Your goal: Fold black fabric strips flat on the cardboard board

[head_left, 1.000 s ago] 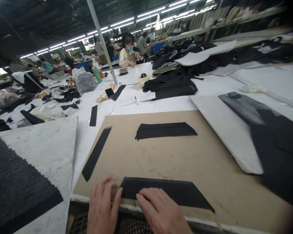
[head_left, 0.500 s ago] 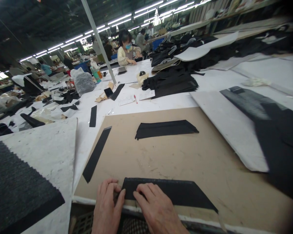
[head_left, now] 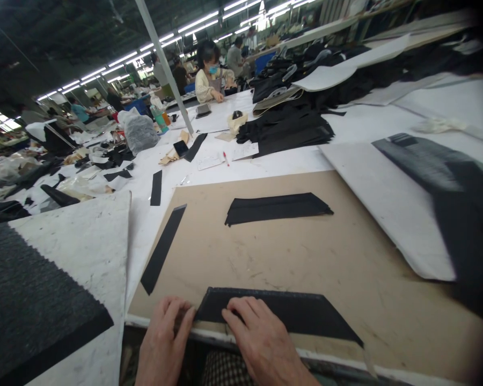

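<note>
A long black fabric piece with a slanted right end [head_left: 306, 313] lies flat along the near edge of the tan board [head_left: 282, 257]. My right hand [head_left: 260, 335] rests on its left part, fingers bent and pressed together on the cloth. At the piece's left tip is my left hand [head_left: 167, 335], its fingertips and thumb curled in at the corner; what they pinch is too small to make out. Farther back on the board sits a small stack of black strips [head_left: 279, 208]. One narrow black strip [head_left: 163, 249] lies slanted at the board's left side.
A pale board with dark grey fabric [head_left: 36, 300] is at the left. On the right, a white panel [head_left: 394, 214] bears dark cloth. Behind are a black fabric pile [head_left: 290, 128], a phone [head_left: 181, 148], a red pen [head_left: 226, 158], a pole [head_left: 165, 67] and a seated person [head_left: 209, 80].
My left hand has shifted slightly left, to the fabric's left tip. My right hand stays on the cloth. The camera view has shifted a little.
</note>
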The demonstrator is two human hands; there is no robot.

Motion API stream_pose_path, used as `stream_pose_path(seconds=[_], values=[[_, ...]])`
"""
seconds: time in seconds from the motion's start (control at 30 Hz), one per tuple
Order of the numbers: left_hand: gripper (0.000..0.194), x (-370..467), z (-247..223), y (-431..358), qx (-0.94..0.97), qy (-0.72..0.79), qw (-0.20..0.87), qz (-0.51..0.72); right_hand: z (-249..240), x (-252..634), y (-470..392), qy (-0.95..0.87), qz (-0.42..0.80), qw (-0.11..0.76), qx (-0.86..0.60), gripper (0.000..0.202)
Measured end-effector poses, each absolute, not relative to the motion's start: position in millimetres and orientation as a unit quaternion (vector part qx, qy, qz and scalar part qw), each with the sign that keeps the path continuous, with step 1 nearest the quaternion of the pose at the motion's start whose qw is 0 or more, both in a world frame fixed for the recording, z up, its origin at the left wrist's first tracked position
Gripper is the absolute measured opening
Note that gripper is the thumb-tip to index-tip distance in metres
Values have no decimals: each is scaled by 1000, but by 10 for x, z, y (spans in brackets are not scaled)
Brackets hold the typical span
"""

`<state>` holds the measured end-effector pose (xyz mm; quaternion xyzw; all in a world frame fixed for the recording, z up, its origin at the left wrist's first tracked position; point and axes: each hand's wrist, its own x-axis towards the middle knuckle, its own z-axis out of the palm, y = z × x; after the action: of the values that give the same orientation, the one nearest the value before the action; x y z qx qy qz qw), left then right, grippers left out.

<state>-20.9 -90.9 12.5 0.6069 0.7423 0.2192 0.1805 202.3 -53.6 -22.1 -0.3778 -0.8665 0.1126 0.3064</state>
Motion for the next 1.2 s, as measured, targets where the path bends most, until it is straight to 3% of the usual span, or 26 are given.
stream_pose_path(seconds=[0.23,0.53,0.8,0.93,1.03,1.2], values=[[31,-131,88,-980,600,759,142,209,-188,2036,-525,-865,121,315,-372,35],[31,-128,21,-900,623,729,175,221,-228,2024,-530,-859,98,330,-378,31],[38,-115,124,-909,506,722,371,292,-227,2043,-523,-864,98,317,-378,28],[59,-115,73,-883,437,717,412,354,-250,2035,-524,-866,102,313,-377,29],[66,-87,23,-853,444,728,382,356,-253,2026,-534,-866,99,309,-379,29],[51,-4,21,-815,510,749,286,312,-241,2007,-539,-870,86,302,-379,27]])
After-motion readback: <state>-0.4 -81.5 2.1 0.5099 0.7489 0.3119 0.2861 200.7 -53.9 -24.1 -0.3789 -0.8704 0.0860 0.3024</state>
